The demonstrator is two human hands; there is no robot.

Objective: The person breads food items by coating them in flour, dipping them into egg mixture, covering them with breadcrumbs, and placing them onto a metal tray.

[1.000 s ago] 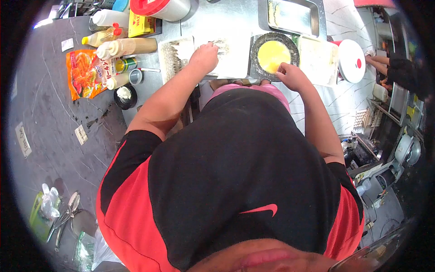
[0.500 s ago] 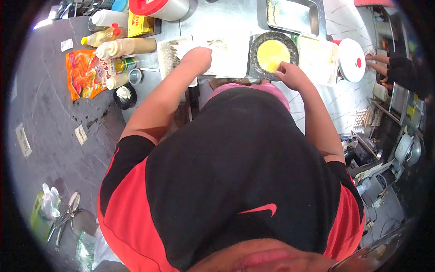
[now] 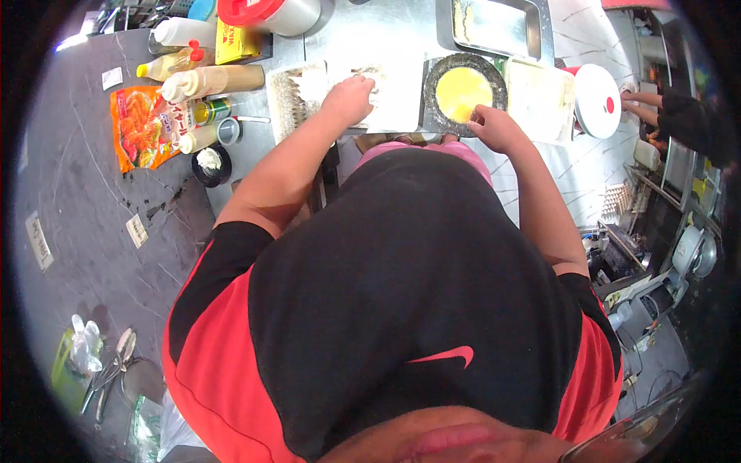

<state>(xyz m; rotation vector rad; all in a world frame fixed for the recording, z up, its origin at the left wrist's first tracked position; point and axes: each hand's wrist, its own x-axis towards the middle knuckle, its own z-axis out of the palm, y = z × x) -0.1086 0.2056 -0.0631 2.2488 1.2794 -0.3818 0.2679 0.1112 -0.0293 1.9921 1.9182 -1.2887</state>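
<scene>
My left hand [image 3: 350, 100] is over the left part of a white tray [image 3: 405, 116], its fingers bent downward. Glare washes out the tray's contents, and I cannot make out what the fingers hold. Left of that hand, a pale container [image 3: 297, 89] holds rows of whitish pieces. My right hand [image 3: 495, 128] is at the near right rim of a dark speckled bowl [image 3: 434, 116], fingers curled together; anything between them is too small to tell. Yellow liquid [image 3: 461, 92] fills the bowl. Right of it lies a tray with a pale layer [image 3: 539, 100].
Squeeze bottles [image 3: 220, 80], an orange packet [image 3: 147, 123] and a small black bowl of white paste [image 3: 210, 163] stand at left. A metal pan [image 3: 498, 27] and a red-lidded tub [image 3: 270, 14] lie behind. Right are a round white lid [image 3: 598, 102] and another person's arms [image 3: 644, 108].
My left hand has shifted right, from beside the left container to over the white tray. My right hand stays at the bowl's rim, nearly unmoved.
</scene>
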